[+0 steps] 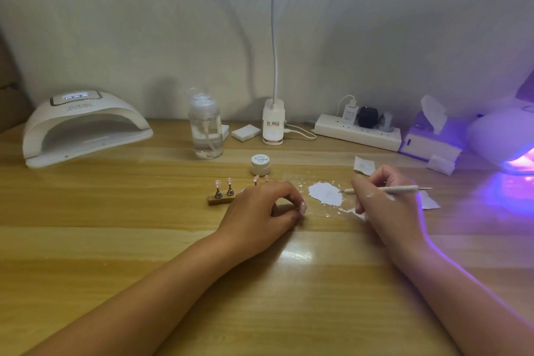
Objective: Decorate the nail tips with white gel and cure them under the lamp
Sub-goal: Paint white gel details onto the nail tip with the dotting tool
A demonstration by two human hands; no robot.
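Right hand (384, 193) pinches the dotting tool (387, 189), tip at the white gel patch (325, 192). Left hand (260, 208) rests curled, empty, on the worktop (115, 240) beside the nail tips (224, 183).

One head view looks forward and down, close over the desk (144, 240).

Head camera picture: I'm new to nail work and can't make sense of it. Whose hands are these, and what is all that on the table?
The one picture comes from a camera on the person's head, looking down at their own bare hands. The right hand has its grip on a thin dotting tool, tip at a smear of white gel. The left hand rests beside a wooden stand carrying pink nail tips. Behind sit a small gel jar, a clear pump bottle, a white curing lamp at left, and another glowing purple at right.
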